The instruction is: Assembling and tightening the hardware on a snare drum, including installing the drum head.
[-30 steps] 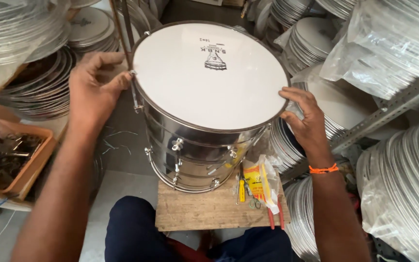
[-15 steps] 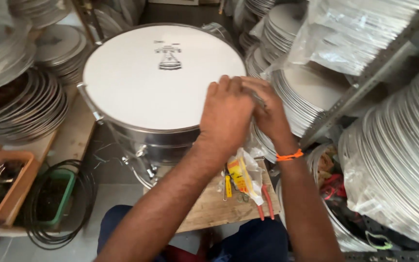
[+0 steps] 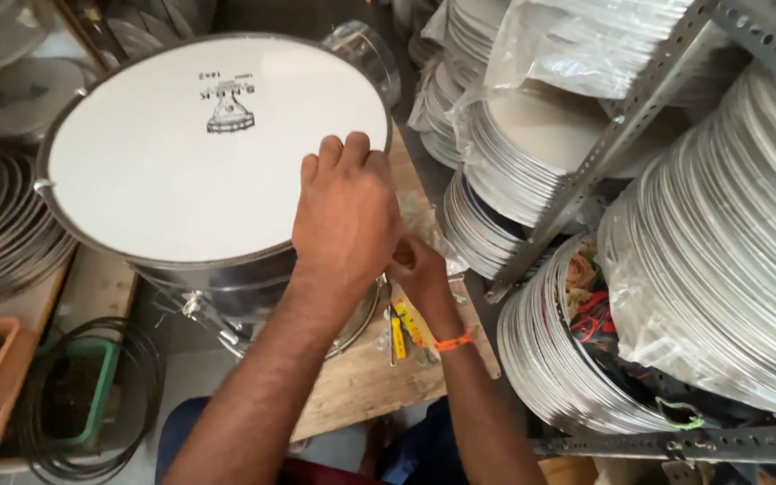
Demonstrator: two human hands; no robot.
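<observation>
Both hands at drum [image 3: 208,153] rim, worktop's [image 3: 361,386] right edge: left hand [image 3: 345,216] fingers curled over it, right hand [image 3: 415,265] hidden, can't tell. Skin on, rim unfinished probably.

drum skin [image 3: 172,171]: smooth matt white sheet | drum shell [image 3: 226,287]: shiny polished metal | bench [image 3: 361,386]: rough bare wood | stacked hoops [image 3: 729,269]: bright metal under glossy clear plastic wrap | shelf frame [image 3: 604,162]: dull grey perforated metal | wristband [image 3: 453,341]: orange cord

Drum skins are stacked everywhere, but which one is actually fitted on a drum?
The big white drum skin with a black emblem, under the left hand; the others sit stacked on shelves.
</observation>
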